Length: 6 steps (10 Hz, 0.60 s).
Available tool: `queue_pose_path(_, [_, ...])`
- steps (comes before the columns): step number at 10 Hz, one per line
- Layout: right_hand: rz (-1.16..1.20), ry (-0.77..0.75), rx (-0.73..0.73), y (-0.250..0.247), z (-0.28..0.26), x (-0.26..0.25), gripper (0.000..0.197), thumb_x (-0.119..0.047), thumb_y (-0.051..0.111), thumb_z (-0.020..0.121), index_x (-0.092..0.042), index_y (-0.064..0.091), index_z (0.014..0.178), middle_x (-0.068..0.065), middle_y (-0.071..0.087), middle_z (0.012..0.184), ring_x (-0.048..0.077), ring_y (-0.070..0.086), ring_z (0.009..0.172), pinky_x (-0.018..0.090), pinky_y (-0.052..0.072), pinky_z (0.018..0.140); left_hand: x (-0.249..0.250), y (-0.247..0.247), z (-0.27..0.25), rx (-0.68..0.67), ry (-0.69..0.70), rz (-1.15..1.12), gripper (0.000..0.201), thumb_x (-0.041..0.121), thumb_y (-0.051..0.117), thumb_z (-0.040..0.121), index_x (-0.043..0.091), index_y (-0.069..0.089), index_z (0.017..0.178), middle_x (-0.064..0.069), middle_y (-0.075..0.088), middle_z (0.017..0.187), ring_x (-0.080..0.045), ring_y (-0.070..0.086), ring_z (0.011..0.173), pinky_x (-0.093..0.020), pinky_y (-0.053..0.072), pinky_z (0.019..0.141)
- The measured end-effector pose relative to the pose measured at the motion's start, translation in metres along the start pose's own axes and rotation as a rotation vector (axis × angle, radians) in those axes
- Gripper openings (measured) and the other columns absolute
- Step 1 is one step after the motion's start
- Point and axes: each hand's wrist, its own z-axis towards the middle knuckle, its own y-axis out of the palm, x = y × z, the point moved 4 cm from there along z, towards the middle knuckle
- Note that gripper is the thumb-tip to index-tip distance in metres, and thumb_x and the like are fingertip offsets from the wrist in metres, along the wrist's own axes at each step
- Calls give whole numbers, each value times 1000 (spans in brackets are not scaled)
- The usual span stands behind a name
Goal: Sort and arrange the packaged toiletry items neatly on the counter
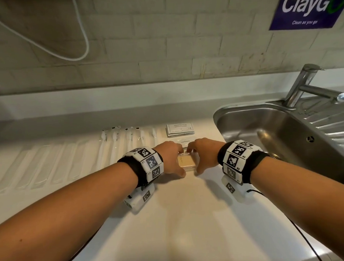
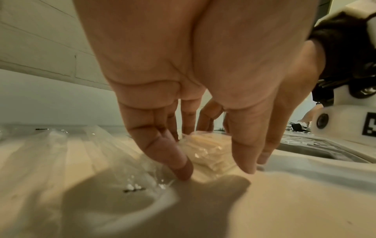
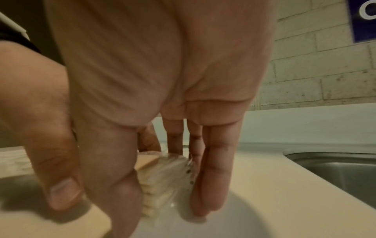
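Observation:
A stack of tan soap bars (image 1: 186, 162) in clear wrap rests on the cream counter (image 1: 191, 219), just left of the sink. My left hand (image 1: 178, 162) holds its left side and my right hand (image 1: 196, 161) its right side, thumbs at the near edge and fingers at the far edge. In the left wrist view the soap stack (image 2: 207, 151) sits between my left hand's (image 2: 215, 169) thumb and fingers. In the right wrist view the soap stack (image 3: 162, 177) sits inside my right hand (image 3: 164, 207). Behind lie a toothpaste packet (image 1: 184, 141), shampoo sachets (image 1: 180, 129) and wrapped toothbrushes (image 1: 127, 134).
A steel sink (image 1: 246, 126) with a faucet (image 1: 304, 85) opens close to the right of my right wrist. The ribbed draining surface (image 1: 49, 166) runs to the left. A tiled wall with a white cable (image 1: 82, 35) and a blue sign (image 1: 310, 5) stands behind.

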Motion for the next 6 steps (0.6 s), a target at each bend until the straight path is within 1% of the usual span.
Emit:
queue_pose_path(1, [27,26,19,-8,-6,3,79,-31,84,66,-20,47,135,3,58,129,21,55,115,28,44,93,-1,-7,-6,13,-1,-4,76,44,84,68,18,52,131,2,60,112,-17,56,90,-27,45,76])
queue_pose_path(2, [28,43,63,-23,-20,0,79,-34,83,68,-20,45,137,3,55,132,21,54,117,26,42,86,0,-19,-16,30,-4,11,80,45,82,71,18,48,138,0,59,122,-19,58,103,-24,41,80])
queue_pose_path(3, [64,39,128,-46,-38,-14,75,-41,79,71,-21,47,136,2,56,131,21,56,114,26,43,84,2,-39,-37,60,-3,-4,78,47,78,76,17,46,141,-1,57,131,-18,57,111,-24,40,83])
queue_pose_path(4, [83,-19,160,-65,-62,-35,73,-46,75,75,-21,47,137,0,57,131,20,56,114,27,43,85,6,-60,-64,104,2,17,70,51,73,80,16,52,136,-2,61,126,-14,55,94,-25,43,82])
queue_pose_path(5, [78,-71,195,-82,-92,-60,70,-51,70,78,-22,46,138,-4,56,132,18,55,115,24,39,83,11,-86,-103,188,21,2,61,52,69,83,17,56,132,1,64,122,-12,59,93,-28,48,84])
queue_pose_path(6, [100,-117,233,-78,-120,-78,71,-59,65,78,-26,46,137,-6,57,129,16,57,112,28,46,90,12,-91,-151,277,72,-38,57,56,64,84,22,58,130,7,64,118,-9,62,100,-29,50,89])
